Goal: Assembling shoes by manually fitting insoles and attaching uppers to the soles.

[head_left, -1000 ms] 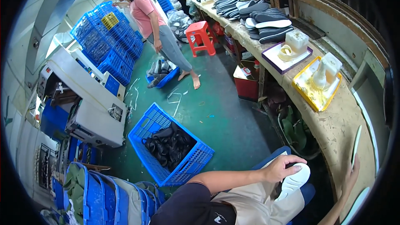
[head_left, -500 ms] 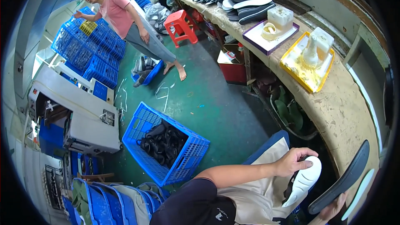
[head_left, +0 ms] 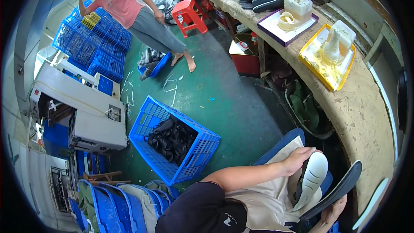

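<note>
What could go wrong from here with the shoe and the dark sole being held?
1. The dark sole sits close beside the white-bottomed shoe in this view, so they might scrape; whether they touch is unclear.
2. The left grip is at the shoe's upper end in the picture, so pressure on the other end could perhaps twist it.
3. The sole in the right grip overlaps the workbench's edge in view, so its tip might catch there.

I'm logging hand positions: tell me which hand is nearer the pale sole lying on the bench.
Right. The right hand, holding a dark sole, is just left of the pale sole; the left hand, holding a white sole, is farther left.
</note>
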`<move>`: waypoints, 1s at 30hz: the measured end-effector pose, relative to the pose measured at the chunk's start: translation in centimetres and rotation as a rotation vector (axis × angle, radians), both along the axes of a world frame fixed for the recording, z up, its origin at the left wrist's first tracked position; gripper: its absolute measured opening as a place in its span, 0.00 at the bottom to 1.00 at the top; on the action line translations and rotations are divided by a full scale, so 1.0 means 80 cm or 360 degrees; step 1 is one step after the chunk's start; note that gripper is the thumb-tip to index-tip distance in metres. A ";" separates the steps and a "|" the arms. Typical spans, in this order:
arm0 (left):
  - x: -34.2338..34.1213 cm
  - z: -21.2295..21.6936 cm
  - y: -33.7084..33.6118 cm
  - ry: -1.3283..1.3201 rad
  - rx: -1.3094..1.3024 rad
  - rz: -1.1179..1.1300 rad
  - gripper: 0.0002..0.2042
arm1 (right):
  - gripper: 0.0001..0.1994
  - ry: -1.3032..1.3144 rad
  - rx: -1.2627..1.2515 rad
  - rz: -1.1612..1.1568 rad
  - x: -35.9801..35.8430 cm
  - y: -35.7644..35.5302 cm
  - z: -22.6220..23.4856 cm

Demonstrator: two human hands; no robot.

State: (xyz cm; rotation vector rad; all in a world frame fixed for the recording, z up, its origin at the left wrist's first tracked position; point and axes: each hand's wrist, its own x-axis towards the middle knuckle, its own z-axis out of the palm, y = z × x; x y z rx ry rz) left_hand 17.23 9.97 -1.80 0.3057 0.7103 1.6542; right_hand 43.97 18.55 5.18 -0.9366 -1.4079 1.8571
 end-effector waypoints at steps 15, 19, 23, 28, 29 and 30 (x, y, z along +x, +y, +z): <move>-0.030 -0.026 0.018 0.0088 -0.0802 0.0098 0.16 | 0.27 -0.0209 -0.0026 -0.0033 -0.063 -0.028 -0.022; -0.037 -0.019 0.020 0.0078 -0.0650 0.0024 0.17 | 0.16 -0.0176 0.0070 0.0041 -0.071 -0.026 -0.045; -0.041 -0.008 0.020 0.0130 -0.0503 0.0021 0.17 | 0.12 -0.0290 0.0101 0.0066 -0.074 -0.028 -0.059; -0.042 -0.010 0.018 0.0211 -0.0467 -0.0018 0.18 | 0.10 -0.0330 0.0095 0.0022 -0.092 -0.031 -0.063; -0.042 -0.010 0.016 0.0207 -0.0478 -0.0015 0.18 | 0.10 -0.0334 0.0085 0.0028 -0.094 -0.030 -0.063; -0.042 -0.009 0.015 0.0217 -0.0469 -0.0022 0.18 | 0.10 -0.0356 0.0079 0.0044 -0.095 -0.030 -0.063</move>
